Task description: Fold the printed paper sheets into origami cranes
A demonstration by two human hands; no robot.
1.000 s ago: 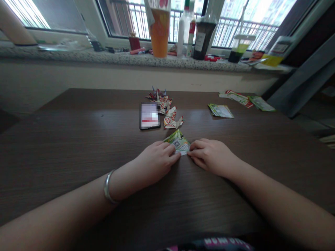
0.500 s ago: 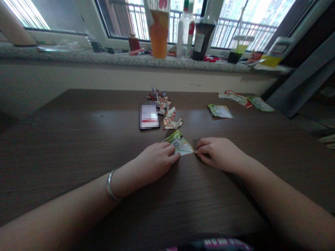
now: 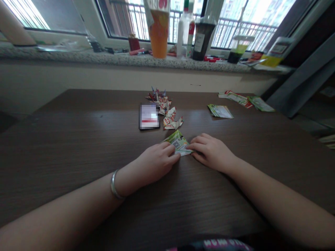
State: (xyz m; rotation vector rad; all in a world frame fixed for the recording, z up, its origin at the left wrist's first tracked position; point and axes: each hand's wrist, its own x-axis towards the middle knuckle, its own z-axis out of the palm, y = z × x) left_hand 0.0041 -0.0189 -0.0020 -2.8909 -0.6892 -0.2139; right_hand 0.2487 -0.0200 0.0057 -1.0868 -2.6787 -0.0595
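Note:
A green-and-white printed sheet of paper point(image 3: 180, 142), folded to a pointed shape, lies on the table between my hands. My left hand point(image 3: 155, 161), a silver bangle on its wrist, presses the sheet's left side down with bent fingers and covers part of it. At the opposite corner, the fingertips of my right hand point(image 3: 213, 152) close on the paper's right tip. Just beyond the sheet sit folded paper figures point(image 3: 171, 120) in white and red. A device with a blurred screen point(image 3: 149, 116) lies beside them.
Toward the back right of the dark wooden table point(image 3: 65, 146) lie a pile of green-and-white papers point(image 3: 221, 111) and several more printed slips point(image 3: 239, 99). Behind, the granite windowsill point(image 3: 104, 60) carries an orange drink cup point(image 3: 158, 35), bottles and a dark container point(image 3: 202, 38).
My right hand has shifted slightly left, its fingers now over the sheet's right corner instead of pinching just the tip. My left hand stays on the paper; its forearm has moved slightly.

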